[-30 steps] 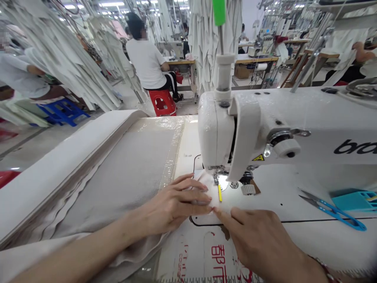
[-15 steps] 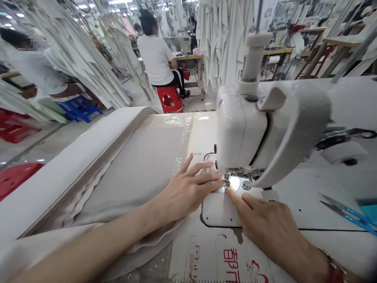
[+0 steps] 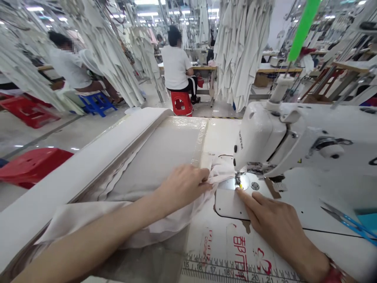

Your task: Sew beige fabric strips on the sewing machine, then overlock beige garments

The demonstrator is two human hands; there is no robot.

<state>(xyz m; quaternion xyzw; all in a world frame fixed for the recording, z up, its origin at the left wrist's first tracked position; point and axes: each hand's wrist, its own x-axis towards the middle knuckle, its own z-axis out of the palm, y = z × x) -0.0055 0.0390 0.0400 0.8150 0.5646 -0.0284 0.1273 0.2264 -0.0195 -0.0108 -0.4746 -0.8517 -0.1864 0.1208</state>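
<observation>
Pale fabric [image 3: 165, 232] drapes over the left part of the sewing table and runs up to the needle of a white sewing machine [image 3: 259, 133]. My left hand [image 3: 185, 184] is closed on this fabric, left of the needle, fingers curled. My right hand [image 3: 272, 220] reaches in from the right, its index fingertip touching just in front of the lit presser foot [image 3: 237, 180]. Its other fingers are bent under, and whether they hold anything is hidden.
Blue-handled scissors [image 3: 347, 220] lie at the right on the machine table. A printed ruler [image 3: 229, 269] crosses the near edge. A red stool [image 3: 35, 167] stands at the left. Two seated people work farther back among hanging white garments [image 3: 238, 51].
My left hand has pulled back left from the needle and closed on the fabric, which now shows bunched beside the presser foot. My right fingertip stays by the foot. The view has shifted.
</observation>
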